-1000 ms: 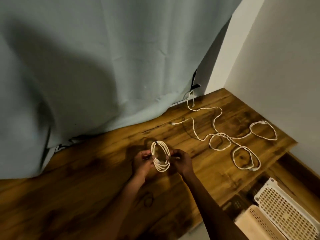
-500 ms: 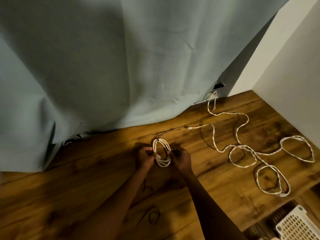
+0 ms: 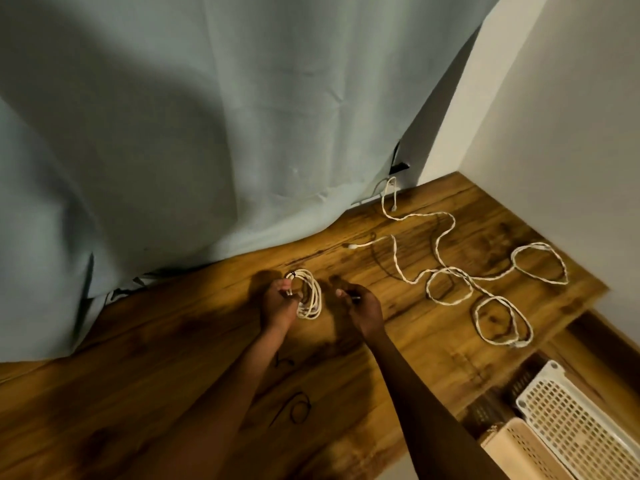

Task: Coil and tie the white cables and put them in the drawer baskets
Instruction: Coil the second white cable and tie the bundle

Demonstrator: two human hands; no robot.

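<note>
A small coil of white cable [image 3: 309, 295] is held upright over the wooden table [image 3: 173, 341] by my left hand [image 3: 278, 304], whose fingers grip its left side. A thin dark tie sits at the coil's top. My right hand [image 3: 362, 308] hovers a little to the right of the coil, apart from it, pinching a small dark thin thing that I cannot make out clearly. A long loose white cable [image 3: 460, 271] sprawls in loops across the right part of the table. A white basket [image 3: 585, 424] and a beige basket [image 3: 526, 452] show at the lower right.
A pale blue curtain [image 3: 207, 133] hangs along the table's back edge. A white wall [image 3: 571, 133] closes the right side. Two dark ties [image 3: 296, 408] lie on the table near my forearms. The table's right edge drops to an open drawer with the baskets.
My right hand has let go of the coil and drawn away to the right. The left hand alone keeps the coil. The camera view shifted, bringing the baskets back into sight.
</note>
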